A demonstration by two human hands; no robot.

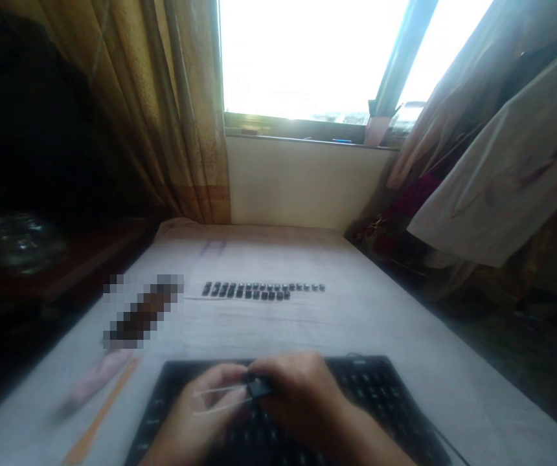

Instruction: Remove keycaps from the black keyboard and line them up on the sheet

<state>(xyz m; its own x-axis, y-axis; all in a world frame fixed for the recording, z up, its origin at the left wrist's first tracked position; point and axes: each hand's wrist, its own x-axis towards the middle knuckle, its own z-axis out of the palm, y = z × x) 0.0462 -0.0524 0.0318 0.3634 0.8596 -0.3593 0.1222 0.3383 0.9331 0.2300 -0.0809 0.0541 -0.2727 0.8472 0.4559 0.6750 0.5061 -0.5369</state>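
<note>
My left hand (210, 401) and my right hand (302, 388) meet over the black keyboard (370, 395), fingertips closed together. Between them is a keycap puller (223, 390) with two thin pale wires pointing left across my left hand. The wires run into a small dark piece (259, 387) at my right fingertips; blur hides whether this is the puller's handle or a keycap. My left thumb and forefinger pinch at the same spot. Beyond the keyboard, loose black keycaps (247, 292) lie in two rows on the white cloth. Both hands cover the keyboard's middle.
A white cloth (356, 323) covers the surface. At the left lie a pixelated dark item (145, 312), a pink item (98, 375) and an orange strip (101, 414). A cable (448, 443) trails right from the keyboard. Curtains (181, 97) and hanging clothes (502, 162) flank the window (307, 58).
</note>
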